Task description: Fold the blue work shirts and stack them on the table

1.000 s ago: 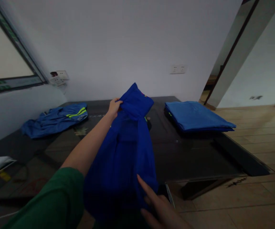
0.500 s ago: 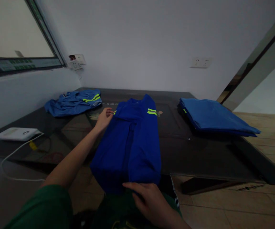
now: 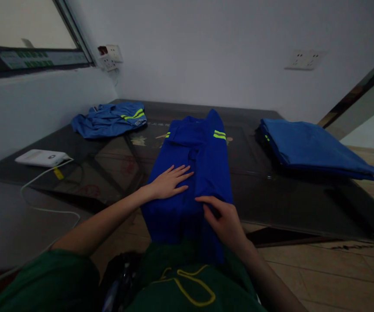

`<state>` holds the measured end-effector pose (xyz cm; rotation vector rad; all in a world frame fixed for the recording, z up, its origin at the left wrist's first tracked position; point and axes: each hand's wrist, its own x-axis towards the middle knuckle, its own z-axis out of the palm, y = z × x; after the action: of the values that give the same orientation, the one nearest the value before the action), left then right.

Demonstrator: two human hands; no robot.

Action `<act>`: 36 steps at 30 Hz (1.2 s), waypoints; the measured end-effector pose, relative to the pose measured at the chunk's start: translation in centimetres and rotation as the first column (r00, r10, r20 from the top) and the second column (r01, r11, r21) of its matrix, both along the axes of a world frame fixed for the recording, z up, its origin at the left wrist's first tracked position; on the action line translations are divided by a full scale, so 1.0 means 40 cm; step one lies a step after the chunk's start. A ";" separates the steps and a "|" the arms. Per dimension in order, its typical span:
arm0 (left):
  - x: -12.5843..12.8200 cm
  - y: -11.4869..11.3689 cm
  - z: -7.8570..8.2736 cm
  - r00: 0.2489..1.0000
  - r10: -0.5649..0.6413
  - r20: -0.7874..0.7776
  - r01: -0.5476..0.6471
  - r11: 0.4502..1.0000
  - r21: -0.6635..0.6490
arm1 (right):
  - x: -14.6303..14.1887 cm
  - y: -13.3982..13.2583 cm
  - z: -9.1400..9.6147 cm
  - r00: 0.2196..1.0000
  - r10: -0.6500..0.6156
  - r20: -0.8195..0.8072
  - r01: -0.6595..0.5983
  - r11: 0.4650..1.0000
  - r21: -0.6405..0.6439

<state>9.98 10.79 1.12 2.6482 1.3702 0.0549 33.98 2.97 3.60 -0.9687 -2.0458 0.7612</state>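
Observation:
A blue work jacket (image 3: 213, 169) with yellow-green stripes lies folded narrow on the dark table, collar toward the wall, its lower end hanging over the front edge onto my lap. My left hand (image 3: 169, 182) rests flat on its left half, fingers spread. At the lower right part, my right hand (image 3: 224, 219) has its fingers curled with thumb and forefinger at the fabric along the front fold; the other fingers are tucked out of sight.
A crumpled blue garment (image 3: 112, 119) lies at the back left. Folded blue clothes (image 3: 313, 145) are stacked at the right, overhanging the table (image 3: 255, 195). A white power bank (image 3: 40, 157) with a cable sits near the left front edge. Sockets (image 3: 304, 60) are on the wall.
My left hand has come from the jacket's left stripe down onto its middle and flattened. My right hand has moved up from the hem, and the lower end has shifted with it.

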 end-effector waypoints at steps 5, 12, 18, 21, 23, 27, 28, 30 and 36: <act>0.044 0.073 0.005 1.000 0.017 -0.020 -0.017 1.000 -0.003 | 0.022 0.074 0.069 0.978 -0.144 0.148 0.127 0.985 0.120; 0.052 0.120 -0.007 1.000 -0.009 -0.014 0.009 0.999 0.048 | -0.064 -0.023 0.026 0.763 0.099 0.639 -0.171 0.984 0.051; 0.051 0.107 -0.006 1.000 -0.004 -0.008 0.005 0.998 0.062 | -0.069 -0.086 -0.085 0.870 0.023 0.493 -0.094 0.988 0.120; 0.052 0.108 -0.003 1.000 0.000 0.019 -0.001 0.998 0.056 | -0.049 -0.090 -0.097 0.950 0.024 0.310 -0.104 0.964 0.243; 0.052 0.110 -0.003 0.999 -0.004 0.038 0.002 0.999 0.052 | -0.047 -0.087 -0.101 0.972 0.051 0.230 -0.127 0.936 0.329; 0.049 0.114 -0.009 0.999 -0.013 0.050 0.010 0.998 0.056 | -0.068 -0.078 -0.122 0.968 0.057 0.246 -0.141 0.931 0.338; 0.048 0.115 -0.011 0.999 -0.012 0.051 0.009 0.998 0.058 | -0.072 -0.078 -0.130 0.957 0.064 0.283 -0.154 0.938 0.311; 0.047 0.116 -0.014 0.998 -0.011 0.055 0.008 0.998 0.057 | -0.070 -0.086 -0.145 0.929 0.086 0.360 -0.180 0.955 0.236; 0.048 0.111 -0.009 0.982 0.001 0.186 -0.021 0.994 0.106 | 0.060 -0.131 -0.185 0.964 0.079 0.254 -0.068 0.996 -0.052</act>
<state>11.92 15.25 0.74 2.6407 1.3565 0.3781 36.37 -2.28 -3.81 -1.0668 -2.3069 0.7535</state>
